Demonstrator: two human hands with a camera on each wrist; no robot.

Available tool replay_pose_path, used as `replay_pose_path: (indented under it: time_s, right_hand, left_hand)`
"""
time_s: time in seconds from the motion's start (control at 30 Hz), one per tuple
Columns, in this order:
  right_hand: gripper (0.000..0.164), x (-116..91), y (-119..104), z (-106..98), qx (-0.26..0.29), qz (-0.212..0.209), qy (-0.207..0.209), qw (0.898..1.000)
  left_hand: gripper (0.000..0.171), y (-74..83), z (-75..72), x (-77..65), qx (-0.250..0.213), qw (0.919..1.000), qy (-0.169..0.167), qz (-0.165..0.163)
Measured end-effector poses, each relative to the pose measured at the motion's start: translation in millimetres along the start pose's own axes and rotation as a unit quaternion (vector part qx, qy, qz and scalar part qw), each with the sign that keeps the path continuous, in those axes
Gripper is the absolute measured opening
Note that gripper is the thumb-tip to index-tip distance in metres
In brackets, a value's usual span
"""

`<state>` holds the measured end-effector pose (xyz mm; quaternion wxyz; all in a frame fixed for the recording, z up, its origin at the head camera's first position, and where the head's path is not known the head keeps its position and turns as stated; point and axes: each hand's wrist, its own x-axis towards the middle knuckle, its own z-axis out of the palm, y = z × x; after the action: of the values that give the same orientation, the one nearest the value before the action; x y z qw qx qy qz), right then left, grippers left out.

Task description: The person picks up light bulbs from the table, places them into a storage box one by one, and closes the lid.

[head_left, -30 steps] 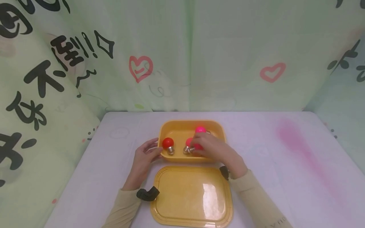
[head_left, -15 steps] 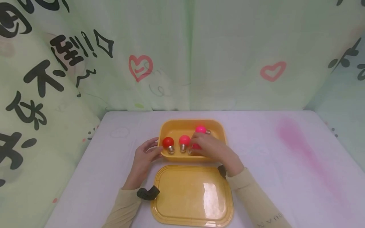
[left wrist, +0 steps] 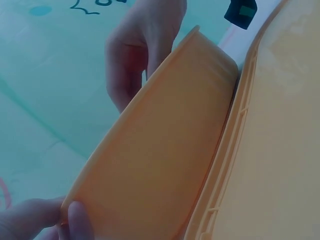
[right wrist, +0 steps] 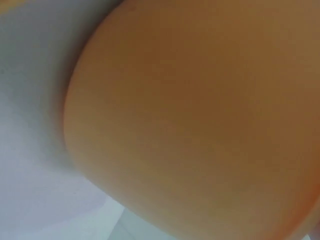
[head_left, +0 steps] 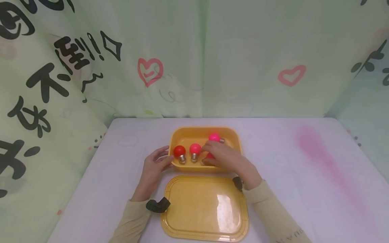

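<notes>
In the head view my left hand (head_left: 154, 170) grips the left end of a yellow plastic box (head_left: 189, 135). The left wrist view shows its thumb and a finger (left wrist: 80, 220) pinching the rim. My right hand (head_left: 229, 157) reaches inside the box, fingers and thumb around a pinkish-red light bulb (head_left: 209, 156), mostly hidden by the hand. A red bulb (head_left: 179, 151) stands out at the box's left, with a pink bulb (head_left: 195, 148) beside it. Another pink bulb (head_left: 214, 137) lies behind the right hand, its metal base toward the right.
A yellow lid (head_left: 205, 209) lies flat in front of the box, under and between the forearms. Both rest on a white table (head_left: 288, 189) with a pink smear at right. Green printed curtains (head_left: 231, 50) stand behind and at the sides. The box wall (right wrist: 200, 125) fills the right wrist view.
The middle pink bulb has shifted left, away from the right hand, and sits straighter with its base toward me. The left hand stays on the box; the right hand has barely moved.
</notes>
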<state>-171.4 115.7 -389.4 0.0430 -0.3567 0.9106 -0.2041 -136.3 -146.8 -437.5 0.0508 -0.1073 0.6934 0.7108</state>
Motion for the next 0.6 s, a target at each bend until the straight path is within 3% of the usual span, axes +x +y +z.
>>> replay_pose_path:
  time_s: [0.37,0.6]
  right_hand:
    - [0.040,-10.0,-3.0,-5.5,-0.003,0.009,0.034,0.999]
    - [0.037,-21.2,-9.3,-15.8,0.095,0.093,0.049,0.990]
  left_hand:
    - [0.049,0.0,-6.2,-1.7,-0.005,1.0000,-0.001,0.001]
    - [0.049,3.3,-18.2,-1.7,0.026,0.9996,-0.007,-0.006]
